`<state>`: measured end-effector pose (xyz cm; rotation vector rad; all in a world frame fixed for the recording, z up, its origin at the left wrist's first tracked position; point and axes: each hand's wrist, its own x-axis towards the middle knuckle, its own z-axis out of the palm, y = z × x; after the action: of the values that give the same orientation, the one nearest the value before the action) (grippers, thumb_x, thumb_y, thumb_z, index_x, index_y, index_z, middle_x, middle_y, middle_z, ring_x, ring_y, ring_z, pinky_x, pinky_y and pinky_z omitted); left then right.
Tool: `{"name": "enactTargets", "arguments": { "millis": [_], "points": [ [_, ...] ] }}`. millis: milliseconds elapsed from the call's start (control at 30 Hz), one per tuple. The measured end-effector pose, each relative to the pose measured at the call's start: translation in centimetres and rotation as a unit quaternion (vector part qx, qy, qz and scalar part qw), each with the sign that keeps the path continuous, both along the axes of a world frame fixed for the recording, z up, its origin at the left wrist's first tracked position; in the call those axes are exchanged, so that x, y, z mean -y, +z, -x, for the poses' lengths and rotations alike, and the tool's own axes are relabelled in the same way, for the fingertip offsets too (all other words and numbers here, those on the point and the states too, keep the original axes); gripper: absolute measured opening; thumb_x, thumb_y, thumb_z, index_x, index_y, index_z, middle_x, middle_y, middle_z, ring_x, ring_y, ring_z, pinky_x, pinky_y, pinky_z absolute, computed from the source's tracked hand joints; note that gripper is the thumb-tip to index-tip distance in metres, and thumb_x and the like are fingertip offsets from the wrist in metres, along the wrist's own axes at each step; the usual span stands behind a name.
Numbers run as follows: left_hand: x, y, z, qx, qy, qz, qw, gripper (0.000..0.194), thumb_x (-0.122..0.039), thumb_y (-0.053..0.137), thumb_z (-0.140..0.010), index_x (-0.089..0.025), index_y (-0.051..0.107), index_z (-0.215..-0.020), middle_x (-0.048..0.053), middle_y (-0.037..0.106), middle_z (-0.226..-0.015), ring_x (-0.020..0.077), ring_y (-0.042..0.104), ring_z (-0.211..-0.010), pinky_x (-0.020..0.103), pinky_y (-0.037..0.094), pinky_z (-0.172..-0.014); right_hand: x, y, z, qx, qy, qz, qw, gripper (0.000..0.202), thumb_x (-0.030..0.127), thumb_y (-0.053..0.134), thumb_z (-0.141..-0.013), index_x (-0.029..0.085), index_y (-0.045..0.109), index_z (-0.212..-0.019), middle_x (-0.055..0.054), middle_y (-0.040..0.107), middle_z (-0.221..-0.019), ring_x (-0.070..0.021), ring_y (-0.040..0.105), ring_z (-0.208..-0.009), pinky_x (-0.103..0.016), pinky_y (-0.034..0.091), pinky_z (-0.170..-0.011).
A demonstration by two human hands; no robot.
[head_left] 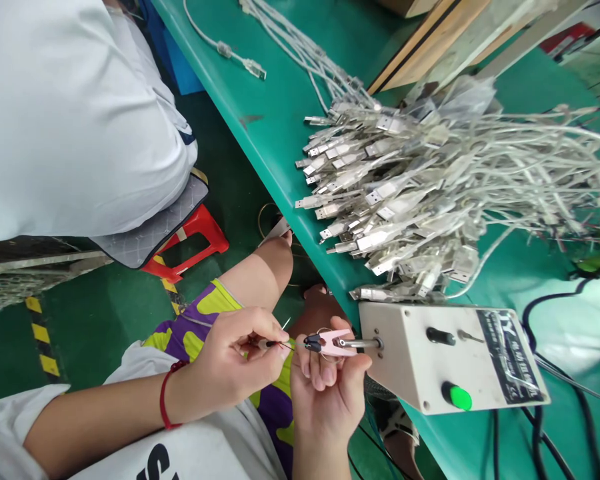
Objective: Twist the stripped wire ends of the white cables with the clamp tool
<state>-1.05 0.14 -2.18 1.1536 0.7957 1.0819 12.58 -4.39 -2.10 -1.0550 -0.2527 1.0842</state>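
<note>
My left hand [245, 350], with a red cord bracelet at the wrist, pinches a thin dark wire [290, 346] between its fingertips. A short pale and black piece shows within those fingers. My right hand [325, 387] is palm up around a pink spring clip [333, 342] with black jaw tips, its index finger and thumb at the clip's handles and the other fingers curled beneath. The clip sits on a metal shaft [363, 343] that comes out of a beige machine box [410, 353] with a green knob [456, 397]. The wire's end lies close to the jaws.
A big heap of clear-sheathed USB cables [405, 173] lies on the green table [260, 127], with more cables [290, 40] farther off. Black cords [537, 427] trail past the box. Another person in white [80, 120] sits at the left on a red stool [195, 243].
</note>
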Motion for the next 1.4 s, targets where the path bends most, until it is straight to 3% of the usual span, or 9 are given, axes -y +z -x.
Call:
{"name": "enactTargets", "arguments": {
  "millis": [133,467,633,733,933,1033,1200,1400],
  "points": [
    [-0.3,0.1,-0.4,0.002,0.002,-0.018,1.0,0.011,-0.012,0.076,-0.094,-0.021,0.071,-0.091,0.0,0.065,-0.074,0.0093,0.047,-0.054,0.022,0.034,-0.049,-0.1,-0.1,0.2,0.009,-0.015,0.004,1.0,0.033,0.062,0.086,-0.094,0.031,0.086,-0.103,0.013,0.024,-0.049,-0.0094,0.011,-0.047,-0.023,0.03,-0.048],
    [-0.1,0.0,-0.8,-0.013,0.005,0.002,1.0,0.011,-0.014,0.078,-0.093,-0.02,0.072,-0.087,0.002,0.07,-0.076,0.0096,0.049,-0.054,0.021,0.034,-0.048,0.0,-0.3,0.0,0.027,-0.003,0.024,0.999,0.044,0.071,0.087,-0.089,0.03,0.084,-0.105,0.013,0.029,-0.047,-0.0101,0.018,-0.046,-0.023,0.034,-0.049],
    [0.2,-0.4,-0.8,-0.003,-0.005,0.013,1.0,0.007,-0.015,0.078,-0.095,-0.021,0.074,-0.091,0.002,0.071,-0.079,0.0086,0.047,-0.053,0.021,0.034,-0.049,0.4,-0.7,-0.4,-0.008,0.033,0.025,0.999,0.059,0.076,0.093,-0.077,0.03,0.087,-0.113,0.01,0.043,-0.055,-0.0087,0.026,-0.047,-0.025,0.036,-0.052],
    [0.4,-0.5,-0.6,0.016,-0.016,0.036,0.999,0.004,-0.02,0.078,-0.098,-0.02,0.075,-0.095,0.005,0.073,-0.083,0.0098,0.051,-0.056,0.022,0.035,-0.049,1.0,-1.3,-0.5,-0.033,0.045,0.03,0.998,0.062,0.076,0.092,-0.078,0.028,0.086,-0.117,0.008,0.048,-0.059,-0.0102,0.032,-0.05,-0.026,0.039,-0.055],
    [0.7,-0.7,-0.3,0.035,-0.013,0.048,0.998,0.008,-0.024,0.081,-0.099,-0.021,0.075,-0.096,0.007,0.075,-0.089,0.0127,0.059,-0.064,0.023,0.042,-0.053,1.9,-2.3,0.1,-0.029,0.05,0.011,0.998,0.04,0.061,0.091,-0.087,0.026,0.075,-0.077,0.006,0.049,-0.056,-0.0125,0.033,-0.054,-0.025,0.038,-0.056],
    [0.9,-0.8,-0.1,0.044,-0.006,0.045,0.998,0.008,-0.017,0.08,-0.098,-0.022,0.074,-0.097,0.004,0.075,-0.091,0.0111,0.058,-0.065,0.021,0.045,-0.056,2.3,-2.2,0.6,-0.019,0.054,-0.001,0.998,0.035,0.054,0.089,-0.091,0.025,0.076,-0.076,0.005,0.05,-0.057,-0.0123,0.035,-0.055,-0.024,0.038,-0.055],
    [0.8,-0.6,0.6,0.073,0.029,-0.033,0.996,0.017,-0.008,0.074,-0.099,-0.024,0.072,-0.101,0.0,0.071,-0.089,0.0119,0.066,-0.073,0.019,0.054,-0.066,3.1,-1.4,2.0,0.037,0.071,0.012,0.997,0.02,0.047,0.09,-0.092,0.028,0.088,-0.098,0.007,0.048,-0.057,-0.01,0.041,-0.056,-0.021,0.042,-0.06],
    [0.8,-0.5,1.5,0.019,-0.046,-0.131,0.99,0.019,-0.006,0.072,-0.097,-0.024,0.069,-0.102,-0.005,0.058,-0.072,0.009,0.049,-0.056,0.02,0.04,-0.054,2.9,0.3,3.0,0.033,0.094,0.014,0.995,0.016,0.045,0.094,-0.09,0.03,0.09,-0.095,0.006,0.052,-0.057,-0.0065,0.037,-0.05,-0.017,0.035,-0.051]
  ]
}}
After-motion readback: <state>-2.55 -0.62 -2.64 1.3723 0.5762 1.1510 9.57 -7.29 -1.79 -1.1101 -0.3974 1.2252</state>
